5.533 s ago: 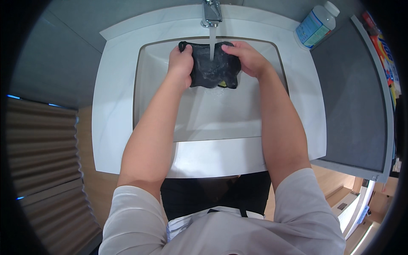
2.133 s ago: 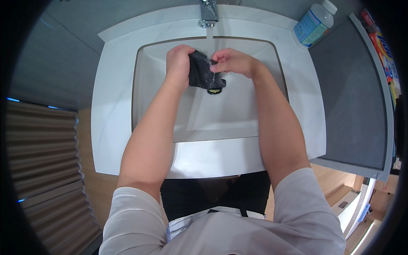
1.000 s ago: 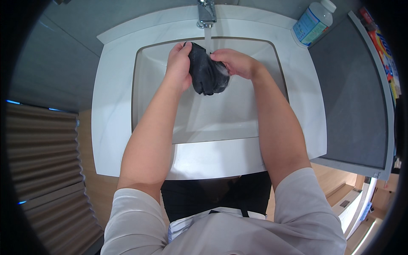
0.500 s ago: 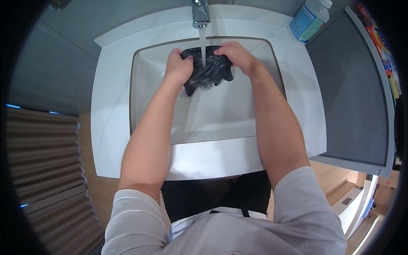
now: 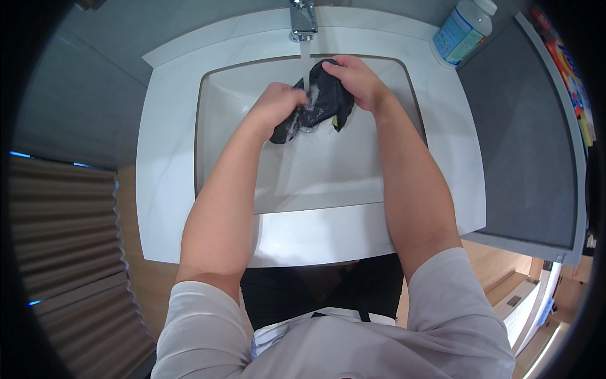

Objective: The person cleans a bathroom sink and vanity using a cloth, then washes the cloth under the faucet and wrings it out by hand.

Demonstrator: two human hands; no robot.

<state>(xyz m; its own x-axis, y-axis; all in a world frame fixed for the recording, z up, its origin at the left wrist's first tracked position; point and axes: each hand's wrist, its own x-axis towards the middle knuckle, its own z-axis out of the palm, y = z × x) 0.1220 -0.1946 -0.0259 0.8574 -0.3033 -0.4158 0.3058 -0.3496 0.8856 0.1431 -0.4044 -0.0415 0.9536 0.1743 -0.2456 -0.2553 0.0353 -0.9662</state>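
Observation:
A wet dark grey cloth hangs folded between my two hands, over the back of the white sink basin. Water from the chrome faucet runs down onto it and splashes beneath. My left hand is closed on the cloth's left part, its fingers slightly smeared by motion. My right hand pinches the upper right edge, thumb on top. At the lower right a small yellow patch shows on the cloth. The fingers under the fabric are hidden.
A white marbled countertop surrounds the basin. At the back right corner stands a white bottle with a blue label. A grey cabinet panel rises on the right, and a brown pleated curtain hangs at the left.
The cloth has gone from spread out to folded and bunched. My left hand has moved right and slightly down, toward the stream; my right hand has shifted slightly up.

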